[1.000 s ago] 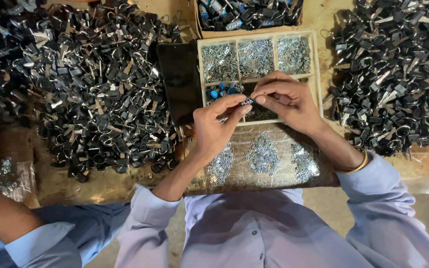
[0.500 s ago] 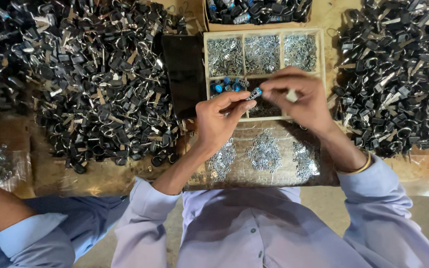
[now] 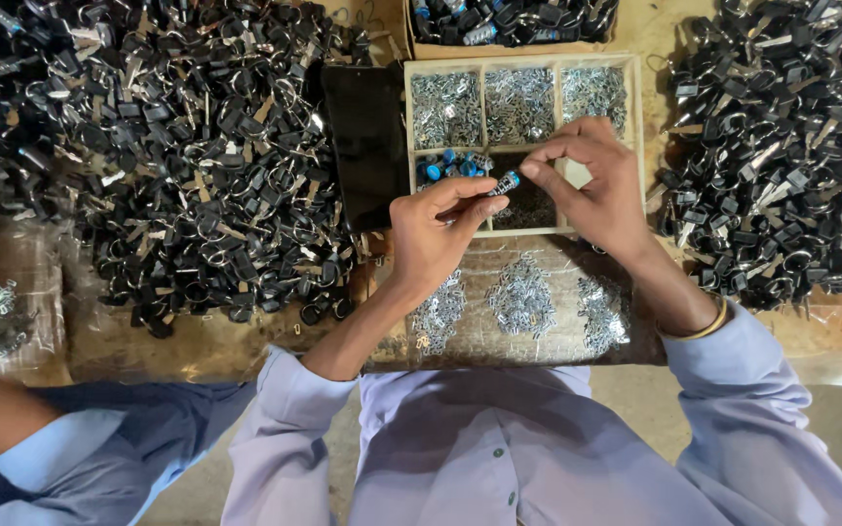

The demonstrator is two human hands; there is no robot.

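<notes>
Left hand (image 3: 433, 234) and right hand (image 3: 592, 185) meet fingertip to fingertip, both pinched on small dark cylindrical part with blue end (image 3: 506, 182), held above compartmented wooden tray (image 3: 635, 127) on table (image 3: 197, 341). Blue-capped pieces (image 3: 445, 166) in tray compartment just beside. Heaps of black and metal parts (image 3: 177, 166) flank tray.

Tray (image 3: 635, 107): pale unfinished wood, matt. Small parts (image 3: 521, 297): bright, shiny metal. Piled pieces (image 3: 177, 166): black plastic, semi-gloss, with dull metal tabs.
</notes>
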